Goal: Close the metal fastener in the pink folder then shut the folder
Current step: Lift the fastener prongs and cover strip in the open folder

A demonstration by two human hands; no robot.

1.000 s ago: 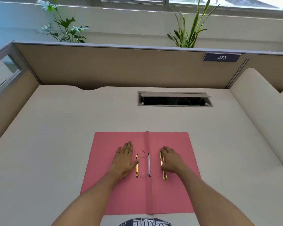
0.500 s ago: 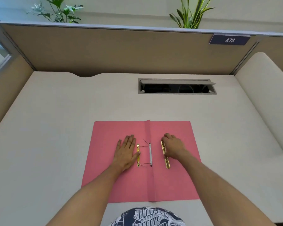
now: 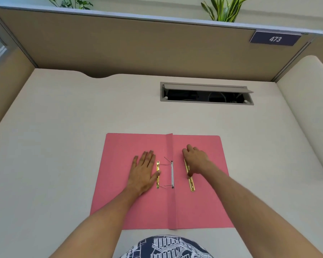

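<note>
The pink folder (image 3: 199,205) lies open and flat on the desk in front of me. At its spine sits a white strip (image 3: 172,174) with two thin metal prongs sticking out to the left. My left hand (image 3: 143,173) rests flat on the left leaf, its thumb touching a gold bar (image 3: 158,181) of the metal fastener. My right hand (image 3: 196,161) is curled over the upper part of a second, loose gold bar (image 3: 192,184), which lies slightly tilted on the right leaf. Thumb and fingers pinch that bar.
A cream desk (image 3: 63,146) holds the folder. An open grey cable slot (image 3: 206,94) is set into the desk behind the folder. Tan partition walls (image 3: 138,49) enclose the back and sides, with a "473" plate (image 3: 275,39) and plants above.
The view has tipped downward, so the folder sits higher in frame. The loose gold bar under my right hand has tilted a little. My left hand stays flat in place.
</note>
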